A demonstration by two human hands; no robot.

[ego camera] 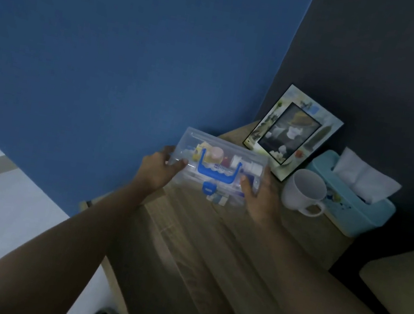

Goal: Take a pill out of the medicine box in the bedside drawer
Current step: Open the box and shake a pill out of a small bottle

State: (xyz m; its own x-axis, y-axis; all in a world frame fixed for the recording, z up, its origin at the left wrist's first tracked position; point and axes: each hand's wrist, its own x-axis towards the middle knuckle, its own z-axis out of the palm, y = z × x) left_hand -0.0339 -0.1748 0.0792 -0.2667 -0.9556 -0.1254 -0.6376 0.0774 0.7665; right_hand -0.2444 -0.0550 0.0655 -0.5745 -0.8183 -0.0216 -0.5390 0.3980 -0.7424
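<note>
The box [218, 169] is out of the drawer and held over the nightstand top [304, 234], gripped at both ends. The left hand [156, 170] clamps the left end, thumb on the lid; the right hand [259, 197] clamps the right end the same way. Whether the box rests on the wood or hangs just above it, I cannot tell. The lid looks closed, with the blue handle [218, 173] folded flat and the blue latch [208, 188] at the near edge seemingly fastened. So fetching seems done; unlatching, lifting the lid and picking out a pill are left. Small packets show through the clear plastic, but no pill can be made out. Just right of the box stand a photo frame [295, 132], a mug [304, 195] and a tissue box [351, 198], leaving little room to set it down there.
</note>
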